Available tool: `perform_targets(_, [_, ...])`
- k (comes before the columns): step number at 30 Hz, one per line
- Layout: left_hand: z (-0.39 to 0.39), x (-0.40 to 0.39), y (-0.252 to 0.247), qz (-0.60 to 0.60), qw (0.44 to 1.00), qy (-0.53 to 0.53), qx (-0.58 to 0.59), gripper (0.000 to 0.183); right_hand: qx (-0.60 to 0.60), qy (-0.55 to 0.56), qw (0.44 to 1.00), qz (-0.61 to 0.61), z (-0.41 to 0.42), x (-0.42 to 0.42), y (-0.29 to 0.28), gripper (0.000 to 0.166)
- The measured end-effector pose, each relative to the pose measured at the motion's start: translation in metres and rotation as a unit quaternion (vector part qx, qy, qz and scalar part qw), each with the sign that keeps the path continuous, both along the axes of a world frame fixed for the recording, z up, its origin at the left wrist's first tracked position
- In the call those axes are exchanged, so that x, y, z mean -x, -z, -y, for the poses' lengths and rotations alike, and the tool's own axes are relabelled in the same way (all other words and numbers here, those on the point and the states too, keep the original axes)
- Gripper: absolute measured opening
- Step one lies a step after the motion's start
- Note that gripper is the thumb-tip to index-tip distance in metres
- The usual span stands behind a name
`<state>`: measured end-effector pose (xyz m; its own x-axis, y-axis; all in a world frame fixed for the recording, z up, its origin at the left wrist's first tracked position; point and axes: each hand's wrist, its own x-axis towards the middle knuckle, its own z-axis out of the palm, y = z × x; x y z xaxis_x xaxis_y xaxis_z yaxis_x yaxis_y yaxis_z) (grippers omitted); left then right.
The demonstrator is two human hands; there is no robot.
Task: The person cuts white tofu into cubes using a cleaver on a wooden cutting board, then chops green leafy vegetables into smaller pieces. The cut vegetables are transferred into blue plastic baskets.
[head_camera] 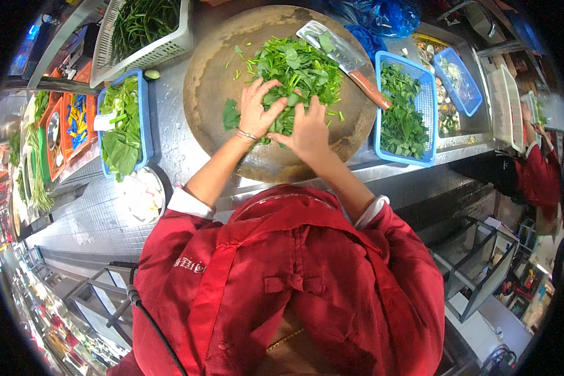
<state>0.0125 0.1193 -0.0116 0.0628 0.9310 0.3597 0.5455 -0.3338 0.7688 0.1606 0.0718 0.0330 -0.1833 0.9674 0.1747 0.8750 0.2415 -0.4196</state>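
Note:
On a thick round wooden chopping block lies a heap of chopped leafy greens. My left hand curves over the near left side of the heap, thumb pointing inward. Facing it, my right hand cups the near edge, so a bunch of leaves is gathered between the two. The palms and some fingertips are hidden. A cleaver with a wooden handle rests flat beyond the heap on the right, a leaf stuck to its blade. One loose leaf lies left of my left hand.
Right of the block stands a blue plastic basket of cut leaves. A second blue basket holds leafy greens at left, near a bowl of pale pieces. White crate of long green beans behind. Another person's arm shows far right.

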Motion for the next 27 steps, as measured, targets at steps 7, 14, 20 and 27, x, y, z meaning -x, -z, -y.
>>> perform_targets(7, [0.017, 0.015, -0.017, 0.372, 0.918, -0.047, 0.128, 0.025, 0.056, -0.032, 0.989, -0.135, 0.006, 0.044, 0.005, 0.105])
perform_targets(14, [0.038, 0.023, -0.038, 0.335, 0.919, -0.163, 0.133, 0.027, 0.071, -0.153, 0.974, -0.151, -0.005, 0.044, -0.011, 0.099])
perform_targets(20, [0.050, -0.035, -0.076, 0.370, 0.909, -0.179, 0.069, 0.024, 0.055, -0.193, 0.952, -0.232, -0.007, -0.006, -0.035, 0.099])
perform_targets(27, [0.019, -0.171, -0.099, 0.286, 0.956, -0.062, 0.022, 0.027, -0.059, -0.092, 0.981, -0.159, -0.008, -0.148, -0.062, 0.100])
